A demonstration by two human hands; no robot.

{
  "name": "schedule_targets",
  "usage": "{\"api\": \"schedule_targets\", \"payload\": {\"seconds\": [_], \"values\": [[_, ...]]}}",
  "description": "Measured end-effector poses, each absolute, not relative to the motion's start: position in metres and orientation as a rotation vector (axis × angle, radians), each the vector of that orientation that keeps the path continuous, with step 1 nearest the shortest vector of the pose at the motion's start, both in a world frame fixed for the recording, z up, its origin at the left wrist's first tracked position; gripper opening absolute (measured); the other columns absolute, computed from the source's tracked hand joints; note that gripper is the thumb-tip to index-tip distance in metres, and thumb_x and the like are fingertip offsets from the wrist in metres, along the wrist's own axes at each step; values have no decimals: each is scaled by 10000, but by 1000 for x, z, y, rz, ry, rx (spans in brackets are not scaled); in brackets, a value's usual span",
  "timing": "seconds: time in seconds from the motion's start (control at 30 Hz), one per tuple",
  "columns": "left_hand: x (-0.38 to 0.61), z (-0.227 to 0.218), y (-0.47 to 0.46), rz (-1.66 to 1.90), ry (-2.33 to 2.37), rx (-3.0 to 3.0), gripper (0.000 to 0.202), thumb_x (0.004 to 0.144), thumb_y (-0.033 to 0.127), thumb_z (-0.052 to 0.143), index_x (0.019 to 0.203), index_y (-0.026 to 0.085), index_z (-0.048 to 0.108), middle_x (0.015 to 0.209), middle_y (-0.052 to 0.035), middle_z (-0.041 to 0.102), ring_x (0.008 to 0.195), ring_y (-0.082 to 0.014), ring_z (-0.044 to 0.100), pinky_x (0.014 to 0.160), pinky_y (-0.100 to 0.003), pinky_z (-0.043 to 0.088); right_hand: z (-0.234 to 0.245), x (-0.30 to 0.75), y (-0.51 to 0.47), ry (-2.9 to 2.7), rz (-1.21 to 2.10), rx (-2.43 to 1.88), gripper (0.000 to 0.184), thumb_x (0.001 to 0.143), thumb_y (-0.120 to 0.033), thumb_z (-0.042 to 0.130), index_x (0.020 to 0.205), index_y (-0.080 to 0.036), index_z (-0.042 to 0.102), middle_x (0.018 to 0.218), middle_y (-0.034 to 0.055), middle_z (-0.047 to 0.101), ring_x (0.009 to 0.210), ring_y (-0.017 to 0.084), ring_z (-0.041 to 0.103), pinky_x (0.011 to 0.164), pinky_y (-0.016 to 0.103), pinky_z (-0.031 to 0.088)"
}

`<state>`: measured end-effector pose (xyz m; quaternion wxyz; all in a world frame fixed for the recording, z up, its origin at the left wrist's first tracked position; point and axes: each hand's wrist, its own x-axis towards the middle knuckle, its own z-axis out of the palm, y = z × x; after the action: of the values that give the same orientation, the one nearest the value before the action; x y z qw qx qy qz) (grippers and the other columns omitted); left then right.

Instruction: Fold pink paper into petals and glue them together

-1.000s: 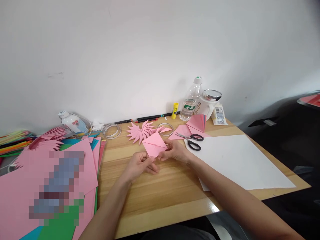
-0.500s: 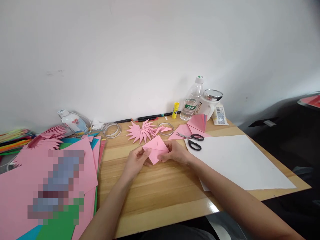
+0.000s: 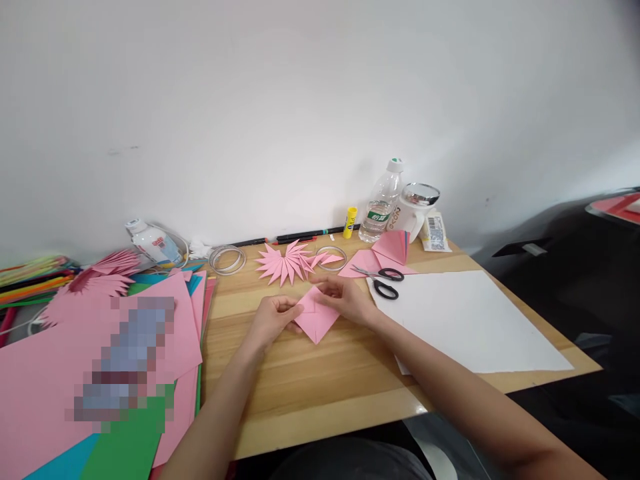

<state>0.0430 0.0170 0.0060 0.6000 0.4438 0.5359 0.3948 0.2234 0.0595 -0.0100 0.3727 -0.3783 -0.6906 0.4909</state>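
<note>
A small folded sheet of pink paper (image 3: 316, 325) with crease lines is held as a diamond just over the wooden table. My left hand (image 3: 273, 320) pinches its left corner between thumb and fingers. My right hand (image 3: 347, 300) grips it at the upper right, its fingers covering part of the top edge. Behind the sheet lies a spiky fan of folded pink pieces (image 3: 285, 262). To the right, black-handled scissors (image 3: 385, 281) rest across pink paper (image 3: 363, 261) and the edge of a white sheet (image 3: 465, 323).
Pink, green and blue paper sheets (image 3: 175, 327) are stacked at left, beside another pink folded fan (image 3: 95, 283). Along the wall stand a glue stick (image 3: 350, 223), a water bottle (image 3: 381, 207) and a white mug (image 3: 413, 210). Tape rolls (image 3: 227, 260) lie behind.
The pink paper has moved slightly down and right. My right hand has shifted from its lower right side to its upper right edge. The camera view has moved a little.
</note>
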Motion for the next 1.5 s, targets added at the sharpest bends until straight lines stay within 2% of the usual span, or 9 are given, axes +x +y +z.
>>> {"api": "schedule_targets", "payload": {"seconds": [0.1, 0.2, 0.33, 0.53, 0.7, 0.83, 0.97, 1.17, 1.5], "values": [[40, 11, 17, 944, 1265, 929, 313, 539, 318, 783, 695, 83, 647, 630, -59, 676, 524, -146, 620, 498, -255, 533, 10, 228, 52, -2026, 619, -800, 302, 817, -380, 565, 1051, -190, 592, 1070, 109, 604, 963, 202, 559, 825, 381, 463], [39, 21, 15, 967, 1266, 863, 263, 540, 245, 790, 684, 93, 633, 606, -37, 669, 527, -140, 624, 509, -248, 541, 29, 234, 36, -2409, 221, -475, 382, 760, -413, 636, 1042, -158, 592, 1073, 124, 615, 1073, 253, 503, 905, 429, 416], [43, 22, 4, 971, 1276, 781, 204, 586, 178, 764, 674, 104, 595, 610, -19, 646, 534, -121, 618, 547, -244, 546, 23, 238, 6, -2600, -87, -370, 229, 885, -137, 434, 1075, -92, 553, 1031, 143, 630, 1037, 237, 531, 888, 422, 431], [41, 2, -29, 947, 1580, 1254, 226, 737, 162, 615, 955, 151, 555, 679, -23, 614, 548, -159, 597, 564, -341, 521, -12, 246, -20, -2593, 23, -441, 274, 922, -109, 294, 1030, -89, 545, 981, 151, 633, 920, 190, 587, 776, 331, 503], [36, -5, -54, 924, 1359, 2306, 103, 828, 185, 526, 815, 190, 628, 853, -56, 621, 855, -200, 546, 776, -363, 451, -16, 247, -23, -2595, 179, -501, 220, 914, -124, 355, 948, -123, 572, 956, 128, 631, 924, 186, 575, 772, 312, 498], [35, -13, -60, 849, 1298, 2308, 94, 820, 200, 552, 896, 188, 606, 867, -55, 611, 831, -184, 546, 730, -319, 460, -18, 243, -20, -2534, 338, -598, 165, 890, -161, 440, 845, -157, 599, 856, 82, 636, 823, 171, 577, 710, 292, 493], [33, -16, -54, 848, 1434, 2062, 303, 760, 162, 597, 1053, 213, 537, 888, -35, 616, 787, -172, 576, 711, -315, 469, -16, 239, -15, -2403, 642, -693, 111, 851, -184, 517, 842, -169, 626, 868, 76, 639, 813, 160, 585, 716, 279, 484], [39, -3, -45, 586, 1481, 2073, 66, 749, 127, 585, 781, 179, 559, 774, -24, 587, 753, -182, 545, 666, -305, 442, -7, 234, -4, -2284, 971, -928, 110, 774, -122, 557, 689, -162, 616, 888, 56, 633, 718, 129, 601, 646, 237, 481], [33, -10, -57, 685, 1279, 2284, 176, 888, 179, 428, 836, 190, 596, 844, -35, 540, 809, -155, 488, 689, -274, 420, -9, 238, -12, -2560, 317, -496, 106, 850, -125, 464, 808, -170, 550, 839, 82, 626, 772, 156, 588, 641, 259, 484]]}}
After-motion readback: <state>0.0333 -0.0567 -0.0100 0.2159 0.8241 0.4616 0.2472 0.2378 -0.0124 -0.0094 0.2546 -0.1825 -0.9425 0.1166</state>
